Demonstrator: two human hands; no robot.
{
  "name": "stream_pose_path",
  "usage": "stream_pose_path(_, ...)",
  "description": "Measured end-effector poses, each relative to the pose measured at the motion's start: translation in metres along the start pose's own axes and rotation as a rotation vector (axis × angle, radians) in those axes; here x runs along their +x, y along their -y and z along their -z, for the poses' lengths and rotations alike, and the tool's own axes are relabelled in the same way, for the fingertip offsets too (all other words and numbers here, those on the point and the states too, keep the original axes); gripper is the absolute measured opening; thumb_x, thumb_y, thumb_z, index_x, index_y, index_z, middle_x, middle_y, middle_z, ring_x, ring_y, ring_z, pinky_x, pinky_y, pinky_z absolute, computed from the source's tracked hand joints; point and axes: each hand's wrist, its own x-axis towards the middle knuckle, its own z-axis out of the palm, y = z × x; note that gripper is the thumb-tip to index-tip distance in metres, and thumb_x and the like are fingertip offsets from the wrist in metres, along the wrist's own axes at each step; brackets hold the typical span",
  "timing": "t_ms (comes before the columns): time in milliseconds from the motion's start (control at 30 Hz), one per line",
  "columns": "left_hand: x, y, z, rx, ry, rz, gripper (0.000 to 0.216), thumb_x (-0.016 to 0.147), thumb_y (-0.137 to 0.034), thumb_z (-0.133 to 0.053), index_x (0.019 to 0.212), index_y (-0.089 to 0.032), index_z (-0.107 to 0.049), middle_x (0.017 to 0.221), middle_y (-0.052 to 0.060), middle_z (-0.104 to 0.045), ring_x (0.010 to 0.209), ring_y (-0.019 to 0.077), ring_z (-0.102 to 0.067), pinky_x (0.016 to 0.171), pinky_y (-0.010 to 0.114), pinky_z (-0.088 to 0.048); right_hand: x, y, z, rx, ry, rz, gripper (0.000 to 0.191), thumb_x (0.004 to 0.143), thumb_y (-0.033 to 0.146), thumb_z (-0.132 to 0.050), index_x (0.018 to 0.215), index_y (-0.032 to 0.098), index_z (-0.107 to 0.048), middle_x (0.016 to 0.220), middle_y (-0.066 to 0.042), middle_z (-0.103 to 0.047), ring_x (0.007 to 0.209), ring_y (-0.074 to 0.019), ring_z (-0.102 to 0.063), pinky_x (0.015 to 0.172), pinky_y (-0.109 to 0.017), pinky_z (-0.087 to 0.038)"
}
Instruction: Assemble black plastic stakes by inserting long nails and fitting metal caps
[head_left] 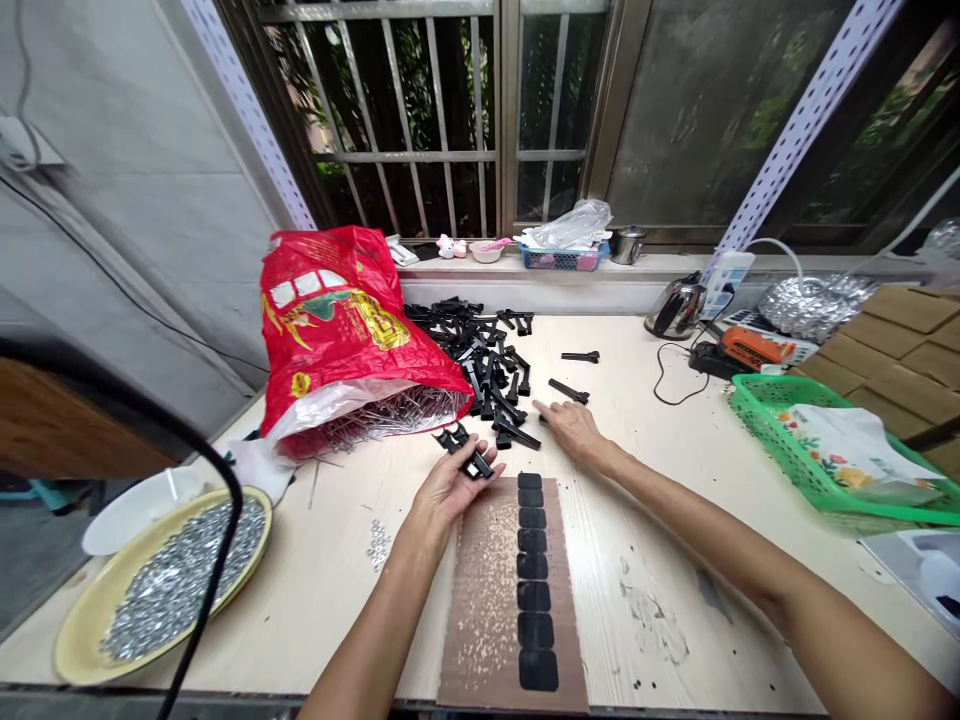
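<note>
My left hand [448,488] is palm up above the top of a brown board [487,600], fingers curled around a few black plastic parts [466,452]. My right hand [571,426] reaches forward, fingers stretched flat on the table at the near edge of a pile of black plastic parts [487,360]. A column of several black pads [534,580] runs down the board. One loose black part [568,391] lies just beyond my right fingertips.
A red plastic bag [337,330] spilling thin metal pins lies at left. A yellow dish [75,630] of small silver pieces sits at front left beside a white bowl [120,510]. A green basket [757,410], kettle [675,305] and cardboard [900,340] stand at right.
</note>
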Motion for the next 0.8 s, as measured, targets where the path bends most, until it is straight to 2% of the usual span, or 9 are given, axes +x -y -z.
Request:
stream_pose_path(133,-0.003,0.008,0.003,-0.014,0.022,-0.019,0.01,0.079,-0.01,-0.064,0.088,-0.013,-0.061,0.065,-0.001,-0.057,0.059,0.0086,-0.057,0.072,0.034,-0.056,-0.009,0.023,0.011,0.224,-0.269,-0.121,0.03,0.091,0.017,-0.037,0.117,0.012,-0.05,0.106,-0.014,-0.056,0.086,-0.0205,-0.057,0.071,-0.033,-0.048)
stream_pose_path(233,0.001,0.022,-0.009,-0.069,0.083,-0.004,0.018,0.079,-0.012,-0.064,0.097,-0.013,-0.063,0.065,-0.002,-0.057,0.057,0.0078,-0.056,0.066,0.027,-0.054,-0.02,0.065,0.014,0.596,-0.454,-0.048,0.02,0.09,0.03,-0.046,0.104,0.017,-0.051,0.098,-0.008,-0.057,0.081,-0.017,-0.057,0.068,-0.03,-0.05)
stream_pose_path(333,0.006,0.027,-0.017,-0.15,0.043,-0.033,0.009,0.08,-0.013,-0.064,0.089,-0.011,-0.065,0.074,0.002,-0.064,0.066,0.0088,-0.06,0.068,0.022,-0.053,-0.029,0.098,0.01,0.688,-0.373,0.218,0.014,0.087,0.03,-0.052,0.098,0.021,-0.054,0.097,-0.005,-0.06,0.089,-0.0174,-0.057,0.079,-0.033,-0.048)
stream_pose_path(400,0.008,0.023,-0.012,-0.143,-0.031,-0.067,0.007,0.078,-0.01,-0.066,0.085,-0.012,-0.065,0.081,0.004,-0.066,0.073,0.0103,-0.063,0.068,0.021,-0.052,-0.029,0.1,0.005,0.618,-0.261,0.339,0.015,0.087,0.032,-0.055,0.098,0.022,-0.058,0.101,-0.005,-0.061,0.097,-0.0185,-0.055,0.087,-0.035,-0.045)
stream_pose_path(467,0.007,0.015,-0.001,-0.083,-0.073,-0.076,0.011,0.075,-0.011,-0.068,0.085,-0.013,-0.064,0.084,0.005,-0.067,0.077,0.0136,-0.065,0.067,0.023,-0.053,-0.025,0.087,-0.001,0.486,-0.171,0.262,0.018,0.088,0.034,-0.054,0.099,0.022,-0.06,0.102,-0.005,-0.06,0.099,-0.0193,-0.054,0.087,-0.035,-0.043)
stream_pose_path(533,0.003,0.008,0.011,-0.009,-0.065,-0.089,0.018,0.073,-0.016,-0.071,0.089,-0.015,-0.063,0.083,0.005,-0.067,0.078,0.0166,-0.066,0.068,0.028,-0.054,-0.019,0.068,-0.007,0.35,-0.09,0.071,0.02,0.088,0.033,-0.052,0.101,0.02,-0.061,0.101,-0.007,-0.058,0.095,-0.0196,-0.054,0.082,-0.033,-0.043)
stream_pose_path(633,0.001,0.005,0.018,0.087,-0.04,-0.167,0.03,0.067,-0.021,-0.077,0.092,-0.016,-0.062,0.07,0.0,-0.063,0.064,0.013,-0.063,0.064,0.028,-0.053,-0.015,0.05,-0.014,0.263,0.001,-0.074,0.02,0.089,0.027,-0.049,0.102,0.016,-0.06,0.097,-0.008,-0.058,0.087,-0.0187,-0.056,0.075,-0.03,-0.044)
stream_pose_path(733,0.003,0.011,0.014,0.177,-0.052,-0.281,0.038,0.06,-0.028,-0.081,0.09,-0.014,-0.062,0.061,-0.003,-0.058,0.053,0.0084,-0.056,0.057,0.023,-0.048,-0.02,0.063,-0.013,0.36,-0.096,-0.044,0.02,0.091,0.027,-0.046,0.101,0.016,-0.058,0.093,-0.007,-0.058,0.081,-0.0173,-0.056,0.073,-0.029,-0.045)
stream_pose_path(800,0.006,0.016,0.009,0.222,-0.06,-0.334,0.042,0.057,-0.031,-0.083,0.089,-0.013,-0.063,0.063,-0.003,-0.059,0.054,0.0076,-0.055,0.057,0.022,-0.046,-0.024,0.082,-0.009,0.464,-0.177,0.056,0.018,0.09,0.028,-0.049,0.102,0.017,-0.058,0.091,-0.006,-0.058,0.08,-0.0167,-0.056,0.073,-0.029,-0.046)
